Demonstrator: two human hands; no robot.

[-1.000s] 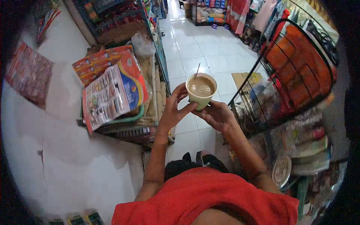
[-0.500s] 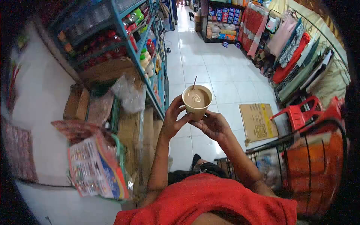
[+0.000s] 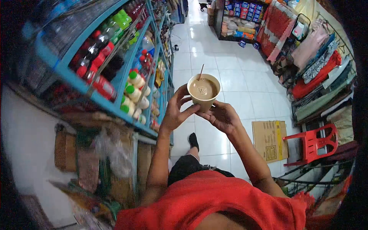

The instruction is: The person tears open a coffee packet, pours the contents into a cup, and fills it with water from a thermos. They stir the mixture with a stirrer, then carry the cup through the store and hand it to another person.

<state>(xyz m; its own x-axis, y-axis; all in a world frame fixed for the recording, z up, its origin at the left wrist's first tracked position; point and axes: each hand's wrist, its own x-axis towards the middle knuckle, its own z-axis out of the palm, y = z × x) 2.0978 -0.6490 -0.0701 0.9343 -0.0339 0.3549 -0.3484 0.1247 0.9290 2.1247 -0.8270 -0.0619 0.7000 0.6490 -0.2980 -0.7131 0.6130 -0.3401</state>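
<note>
A pale paper cup is held upright in front of my chest, filled with a milky brown drink with bubbles on its surface. A thin brown stick leans out over the far rim. My left hand wraps the cup's left side, with the thumb across its front. Against the lower right side and base rests my right hand, its fingers partly hidden behind and under the cup.
Blue shelves with bottles line the left. Flattened cardboard and a red plastic chair are at right on the white tiled floor. Hanging clothes stand beyond; a dark animal is far down the aisle.
I have moved forward along the aisle, and one foot shows farther ahead. The shelves look nearer and the chair is in fuller view. Both hands keep the cup.
</note>
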